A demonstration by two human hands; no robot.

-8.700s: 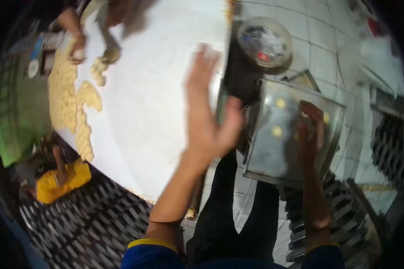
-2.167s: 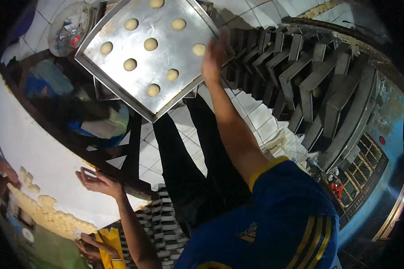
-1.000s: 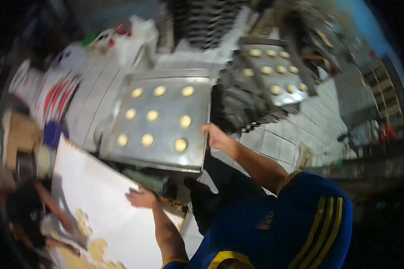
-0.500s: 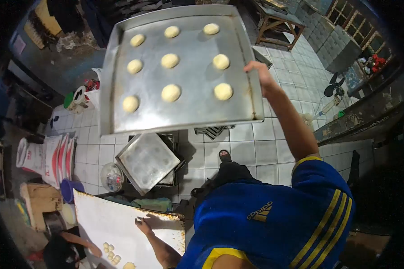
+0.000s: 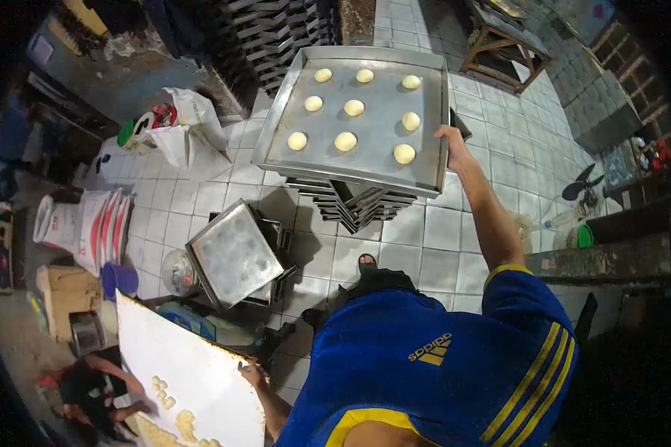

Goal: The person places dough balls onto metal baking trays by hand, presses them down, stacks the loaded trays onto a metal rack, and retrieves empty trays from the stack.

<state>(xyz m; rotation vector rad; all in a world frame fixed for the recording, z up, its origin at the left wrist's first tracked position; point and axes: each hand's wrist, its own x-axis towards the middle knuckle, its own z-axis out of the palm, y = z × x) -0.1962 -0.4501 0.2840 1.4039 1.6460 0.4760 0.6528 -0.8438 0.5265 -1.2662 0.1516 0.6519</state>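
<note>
While clamping the tray (image 5: 376, 138) by its right rim in the right hand (image 5: 455, 147), over the stack (image 5: 343, 208), with the left hand (image 5: 252, 372) at the edge of the table (image 5: 209, 372) in a grip impossible to tell, seems to be stacking, calling next for level seating before release.

Place: a bakery workroom, as I view it
Tray (image 5: 376, 138): spaced dough balls (image 5: 354, 108)
Floor (image 5: 447, 227): stacked trays (image 5: 354, 203), bulk sacks (image 5: 93, 231)
White tabletop (image 5: 224, 387): more dough (image 5: 186, 425)
</note>
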